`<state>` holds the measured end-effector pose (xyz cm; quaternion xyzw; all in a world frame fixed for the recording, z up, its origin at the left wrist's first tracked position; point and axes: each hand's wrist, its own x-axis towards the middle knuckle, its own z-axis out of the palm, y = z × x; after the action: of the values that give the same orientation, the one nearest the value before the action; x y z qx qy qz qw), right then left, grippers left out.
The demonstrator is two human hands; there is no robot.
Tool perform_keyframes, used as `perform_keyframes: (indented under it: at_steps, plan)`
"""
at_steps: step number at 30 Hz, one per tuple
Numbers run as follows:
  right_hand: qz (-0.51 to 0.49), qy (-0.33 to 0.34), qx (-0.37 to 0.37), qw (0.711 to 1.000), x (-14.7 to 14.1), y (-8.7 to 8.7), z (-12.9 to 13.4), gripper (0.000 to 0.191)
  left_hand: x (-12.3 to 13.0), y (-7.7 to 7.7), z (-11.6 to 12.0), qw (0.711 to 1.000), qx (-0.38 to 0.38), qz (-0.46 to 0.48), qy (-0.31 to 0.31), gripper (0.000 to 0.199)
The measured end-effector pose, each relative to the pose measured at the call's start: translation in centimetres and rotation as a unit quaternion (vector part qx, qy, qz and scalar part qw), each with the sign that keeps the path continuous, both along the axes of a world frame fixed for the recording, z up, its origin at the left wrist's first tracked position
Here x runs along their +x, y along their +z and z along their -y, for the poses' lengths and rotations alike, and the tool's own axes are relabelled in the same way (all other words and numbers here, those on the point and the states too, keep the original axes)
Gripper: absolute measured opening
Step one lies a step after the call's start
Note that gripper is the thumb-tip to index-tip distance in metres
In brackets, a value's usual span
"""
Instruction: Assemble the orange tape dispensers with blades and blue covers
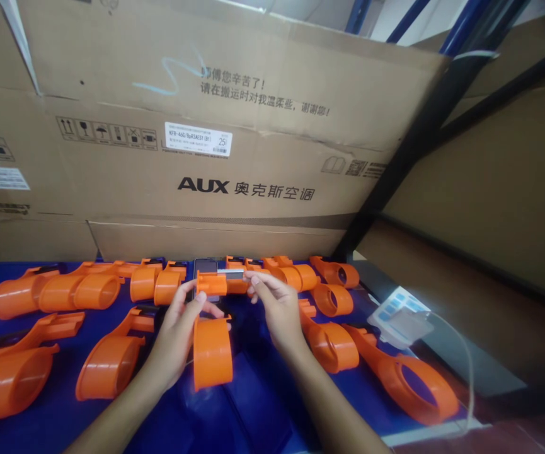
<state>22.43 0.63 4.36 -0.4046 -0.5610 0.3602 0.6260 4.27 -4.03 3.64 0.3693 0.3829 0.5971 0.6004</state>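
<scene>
Near the middle of the view, my left hand [180,331] is wrapped round the upper part of an orange plastic piece [212,353], whose wide loop hangs below the fingers. A thin grey toothed strip [231,273] sticks out of the right side of the piece's top block. The fingertips of my right hand [279,309] pinch the right end of that strip. A dark flat device [205,265] lies just behind the held piece, partly covered by it.
Several similar orange pieces [109,366] lie on the blue surface [159,419] at both sides. Large cardboard boxes [125,183] stand behind, beside a dark rack post [395,164]. A whitish object with a cable [402,321] is at the right.
</scene>
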Motion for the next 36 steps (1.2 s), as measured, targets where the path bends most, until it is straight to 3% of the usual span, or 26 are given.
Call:
perform_keyframes:
  at_steps: [19,23,26,29,31,34,36]
  plan:
    - [0.105,0.089,0.068,0.988,-0.4,0.6,0.9,0.018,0.0,0.1,0.3,0.999,-0.011,-0.04,-0.012,0.06]
    - [0.184,0.038,0.087,0.978,-0.3,0.4,0.7,0.021,0.0,0.4,0.3,1.0,-0.027,0.0,-0.009,0.055]
    - [0.366,-0.033,0.079,0.926,-0.2,-0.3,0.5,0.018,-0.5,0.9,0.2,0.998,-0.057,0.033,0.013,0.046]
    - [0.535,-0.044,0.035,0.843,-0.4,-1.1,0.5,0.014,-1.1,1.4,0.1,0.995,-0.077,0.045,0.035,0.036]
    - [0.588,-0.042,0.01,0.808,-0.7,-1.6,0.6,0.015,-1.4,1.6,0.1,0.995,-0.072,0.053,0.039,0.035]
    - [0.608,-0.042,-0.012,0.792,-0.9,-1.8,0.8,0.011,-1.3,1.5,0.2,0.996,-0.066,0.056,0.027,0.033]
    - [0.58,-0.046,-0.003,0.813,-0.9,-1.4,0.9,0.007,-1.2,1.2,0.2,0.996,-0.062,0.054,0.026,0.033]
